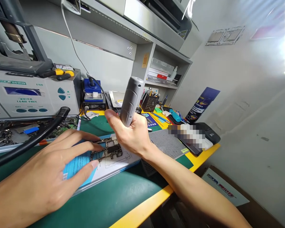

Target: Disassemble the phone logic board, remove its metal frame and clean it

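My left hand (59, 164) rests over a blue and white flat box (116, 171). Its thumb and fingertips hold the left part of a small phone circuit board (112, 148) lying on that box. The board is dark, with cut-out gaps and brass-coloured edges. Wrapped in my right hand (135, 134) is a grey, pen-like handheld tool (131, 101), its rounded back end pointing up. The tool's working end is hidden behind the hand, so I cannot tell if it touches the board.
A rework station (30, 95) stands at the left, its black hose (33, 142) crossing the bench. A perforated grey metal plate (169, 142) lies right of the box. Behind are a black mesh holder (150, 100) and a spray can (200, 104). A yellow edge (144, 207) borders the green mat.
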The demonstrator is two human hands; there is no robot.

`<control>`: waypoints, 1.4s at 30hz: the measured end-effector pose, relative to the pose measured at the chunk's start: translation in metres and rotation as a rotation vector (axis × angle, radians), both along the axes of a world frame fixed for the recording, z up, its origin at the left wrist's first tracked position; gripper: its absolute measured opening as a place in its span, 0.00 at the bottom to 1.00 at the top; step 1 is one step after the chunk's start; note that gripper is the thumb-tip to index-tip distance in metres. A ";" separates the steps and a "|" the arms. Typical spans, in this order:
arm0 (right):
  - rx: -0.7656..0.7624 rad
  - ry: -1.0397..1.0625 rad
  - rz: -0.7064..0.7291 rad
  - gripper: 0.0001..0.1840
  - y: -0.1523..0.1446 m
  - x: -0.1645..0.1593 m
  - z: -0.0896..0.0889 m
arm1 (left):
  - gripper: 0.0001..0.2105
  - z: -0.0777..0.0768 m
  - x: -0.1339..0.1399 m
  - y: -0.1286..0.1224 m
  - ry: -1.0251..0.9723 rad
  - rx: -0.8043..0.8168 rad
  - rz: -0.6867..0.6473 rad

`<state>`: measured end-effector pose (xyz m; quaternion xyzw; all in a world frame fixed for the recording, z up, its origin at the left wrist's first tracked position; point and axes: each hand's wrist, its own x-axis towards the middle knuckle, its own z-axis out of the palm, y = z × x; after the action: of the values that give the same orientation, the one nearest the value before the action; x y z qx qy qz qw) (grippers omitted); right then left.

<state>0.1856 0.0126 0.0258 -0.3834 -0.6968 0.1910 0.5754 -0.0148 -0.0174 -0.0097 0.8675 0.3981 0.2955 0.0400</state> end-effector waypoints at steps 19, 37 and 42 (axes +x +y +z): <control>0.123 0.080 -0.062 0.27 0.008 -0.005 0.004 | 0.11 0.013 0.001 -0.005 0.024 -0.067 -0.073; 0.065 0.023 -0.063 0.27 0.005 -0.009 0.000 | 0.11 0.013 0.000 -0.006 0.042 -0.043 -0.051; 0.075 0.037 -0.026 0.28 0.004 -0.011 0.000 | 0.10 0.012 0.001 -0.004 0.026 -0.048 -0.056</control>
<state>0.1748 0.0163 0.0254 -0.3669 -0.6877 0.1646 0.6045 -0.0136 -0.0217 0.0022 0.8808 0.3813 0.2735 0.0641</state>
